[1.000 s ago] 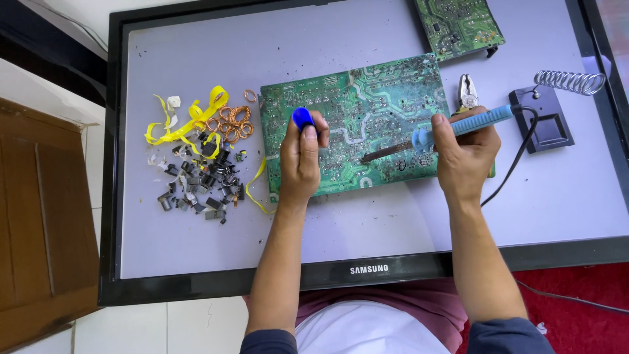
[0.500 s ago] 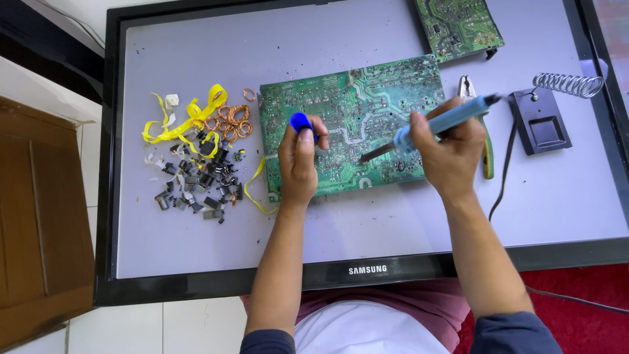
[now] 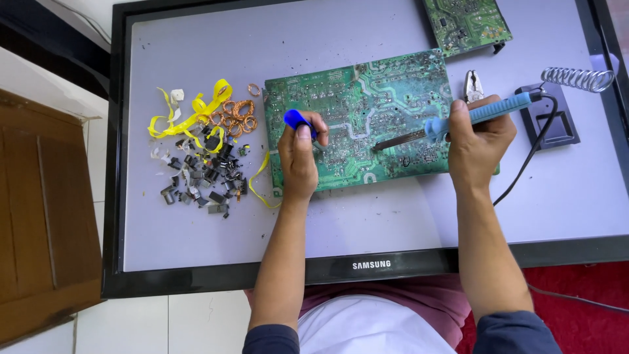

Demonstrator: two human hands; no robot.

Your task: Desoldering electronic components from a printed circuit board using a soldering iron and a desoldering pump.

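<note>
Since half a second ago, right hand (image 3: 478,141) has shifted little; the soldering iron (image 3: 458,121) remains over the green circuit board (image 3: 367,118), its tip lying slightly lower on the board than before. Left hand (image 3: 300,157) stays at the board's left part.

Iron's long axis runs nearly level, rising slightly to the right: dark tip points left toward the board's centre, blue handle points right toward the black stand (image 3: 547,118) with its wire coil (image 3: 576,77). Right hand is closed around the blue handle. Left hand is closed on a small blue-handled tool (image 3: 296,120), pressed down on the board.

Board lies flat on a flat-screen panel (image 3: 196,249), face up, serving as the work surface. Panel rests over white floor tile, with a wooden piece (image 3: 39,216) to the left and red covering at lower right.

Left of the board: yellow strips (image 3: 196,111), copper wire coils (image 3: 236,117), and a heap of small dark components (image 3: 203,177). A second green board (image 3: 466,23) sits at the top edge. Pliers (image 3: 473,85) lie just beside the right hand. Black cord (image 3: 524,164) trails from the handle across the panel.
</note>
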